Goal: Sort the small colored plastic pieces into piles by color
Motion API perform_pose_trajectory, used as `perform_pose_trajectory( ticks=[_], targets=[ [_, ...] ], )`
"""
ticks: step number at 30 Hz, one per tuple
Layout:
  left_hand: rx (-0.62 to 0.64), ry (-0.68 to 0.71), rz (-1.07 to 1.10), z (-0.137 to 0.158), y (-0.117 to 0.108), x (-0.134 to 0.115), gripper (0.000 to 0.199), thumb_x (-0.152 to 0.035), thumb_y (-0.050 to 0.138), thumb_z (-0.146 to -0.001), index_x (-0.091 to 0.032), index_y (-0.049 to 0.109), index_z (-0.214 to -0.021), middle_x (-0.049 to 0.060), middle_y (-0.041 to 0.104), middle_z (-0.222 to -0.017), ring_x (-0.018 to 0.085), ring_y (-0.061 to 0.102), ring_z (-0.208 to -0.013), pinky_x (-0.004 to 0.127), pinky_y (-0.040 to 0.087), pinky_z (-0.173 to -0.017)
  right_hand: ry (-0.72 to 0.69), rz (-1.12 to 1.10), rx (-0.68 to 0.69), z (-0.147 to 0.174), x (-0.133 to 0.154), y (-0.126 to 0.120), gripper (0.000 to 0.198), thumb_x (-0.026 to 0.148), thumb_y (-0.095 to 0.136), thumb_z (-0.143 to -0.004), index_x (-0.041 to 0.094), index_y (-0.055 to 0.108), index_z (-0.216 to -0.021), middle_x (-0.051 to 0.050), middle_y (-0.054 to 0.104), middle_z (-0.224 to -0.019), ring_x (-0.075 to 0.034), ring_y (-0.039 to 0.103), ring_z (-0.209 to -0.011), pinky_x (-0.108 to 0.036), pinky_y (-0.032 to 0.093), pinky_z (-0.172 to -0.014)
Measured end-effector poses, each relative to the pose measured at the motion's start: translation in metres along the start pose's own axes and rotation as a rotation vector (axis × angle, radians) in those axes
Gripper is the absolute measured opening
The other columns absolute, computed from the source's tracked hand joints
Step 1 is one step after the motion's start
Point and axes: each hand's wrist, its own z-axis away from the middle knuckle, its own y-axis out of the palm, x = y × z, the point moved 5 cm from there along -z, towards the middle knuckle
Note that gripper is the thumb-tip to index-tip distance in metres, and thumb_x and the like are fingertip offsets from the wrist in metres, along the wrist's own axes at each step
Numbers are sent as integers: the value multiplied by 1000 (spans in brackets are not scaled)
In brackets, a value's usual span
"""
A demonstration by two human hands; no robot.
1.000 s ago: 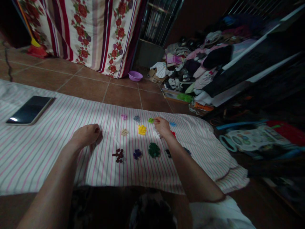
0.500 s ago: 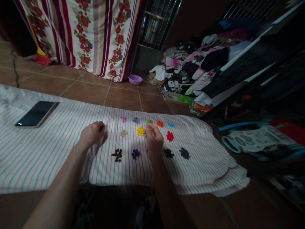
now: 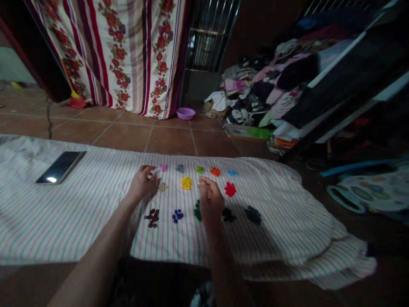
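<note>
Small piles of coloured pieces lie sorted by colour on a striped cloth (image 3: 105,204). My left hand (image 3: 143,183) is beside the pink pile (image 3: 163,167) and the beige pile (image 3: 162,187), its fingers bent and slightly apart, with nothing visible in them. My right hand (image 3: 211,200) hovers between the yellow pile (image 3: 186,183) and the red pile (image 3: 230,189). Its thumb and fingers are drawn together; whatever they hold is too small to make out. That hand partly covers the dark green pile (image 3: 197,210). Brown pieces (image 3: 153,218) and dark blue pieces (image 3: 177,215) lie nearer me.
Grey (image 3: 180,168), lime green (image 3: 200,169), orange (image 3: 215,171) and light blue (image 3: 232,172) piles form the far row. Black pieces (image 3: 228,214) and dark grey pieces (image 3: 253,214) lie front right. A phone (image 3: 60,167) rests at left. Beyond is a purple basin (image 3: 185,113).
My left hand has moved right towards the pink and beige piles, its fist loosening. My right hand has drawn back from the yellow pile. The camera view has shifted.
</note>
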Motion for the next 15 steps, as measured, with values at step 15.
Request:
perform_pose_trajectory(
  ticks=[15],
  targets=[
    [121, 400, -284, -51, 43, -19, 23, -31, 55, -86, -24, 73, -98, 7, 70, -109, 24, 59, -105, 42, 46, -96, -23, -35, -88, -11, -6, -20, 27, 34, 47, -85, 18, 69, -89, -7, 73, -85, -17, 68, -74, -28, 53, -64]
  ],
)
